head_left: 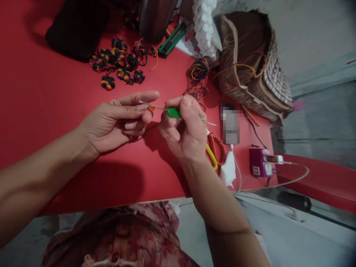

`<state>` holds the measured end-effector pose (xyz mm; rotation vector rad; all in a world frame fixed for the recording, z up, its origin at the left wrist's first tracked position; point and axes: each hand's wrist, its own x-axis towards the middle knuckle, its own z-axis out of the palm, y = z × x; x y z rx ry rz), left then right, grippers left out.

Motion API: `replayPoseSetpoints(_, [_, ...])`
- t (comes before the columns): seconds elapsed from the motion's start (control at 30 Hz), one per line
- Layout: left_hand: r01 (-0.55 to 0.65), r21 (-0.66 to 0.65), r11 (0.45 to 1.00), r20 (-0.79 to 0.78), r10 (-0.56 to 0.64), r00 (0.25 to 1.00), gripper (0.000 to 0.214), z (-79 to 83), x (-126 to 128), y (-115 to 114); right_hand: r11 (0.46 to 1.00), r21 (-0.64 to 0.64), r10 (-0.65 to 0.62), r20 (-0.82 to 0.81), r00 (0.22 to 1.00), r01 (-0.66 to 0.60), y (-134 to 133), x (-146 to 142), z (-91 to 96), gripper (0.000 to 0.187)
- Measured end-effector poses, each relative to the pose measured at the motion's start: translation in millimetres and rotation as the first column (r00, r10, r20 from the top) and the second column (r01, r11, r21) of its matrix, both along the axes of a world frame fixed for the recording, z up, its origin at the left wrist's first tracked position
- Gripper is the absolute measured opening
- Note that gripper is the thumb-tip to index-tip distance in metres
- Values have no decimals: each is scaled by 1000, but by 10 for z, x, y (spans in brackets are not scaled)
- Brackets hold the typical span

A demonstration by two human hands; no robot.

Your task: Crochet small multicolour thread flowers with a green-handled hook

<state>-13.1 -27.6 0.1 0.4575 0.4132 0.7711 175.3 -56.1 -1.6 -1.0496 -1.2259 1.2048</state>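
Note:
My right hand (185,126) is closed around the green grip of a crochet hook (174,112), whose metal shaft points left toward my other hand. A second thin metal end sticks out to the right of that fist. My left hand (125,118) pinches a small piece of orange and dark crochet work (151,108) between thumb and fingers, right at the hook's shaft. Orange yarn loops over the left index finger, and a dark strand hangs below the fingers. Several finished-looking crocheted flowers (108,82) in dark, orange and pink yarn lie beyond my left hand.
A tangled yarn bundle (198,74) lies behind my right hand. Nearby are a green box cutter (171,40), red-and-yellow-handled scissors (211,155), a blurred-out phone (230,124) on a cable, a purple adapter (260,162), a brown bag (244,55) and a black object (78,29).

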Motion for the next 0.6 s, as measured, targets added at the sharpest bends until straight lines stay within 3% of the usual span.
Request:
replayPoseSetpoints(0.1, [-68,-33,997,3,69,998,21,27,19,-16,993,67,-98,-3,995,98,10,-35,-107,41])
replayPoseSetpoints(0.3, [-103,-36,994,-9,102,995,23,38,27,-18,990,122,-82,81,993,71,59,7,-333,50])
replayPoseSetpoints(0.47, [-157,-38,987,-74,154,985,24,64,17,-19,983,120,-143,48,989,136,18,-65,-240,44])
replayPoseSetpoints(0.6, [-131,-5,991,-34,131,991,37,98,-11,-8,988,84,-132,14,991,131,-7,-89,-142,42])
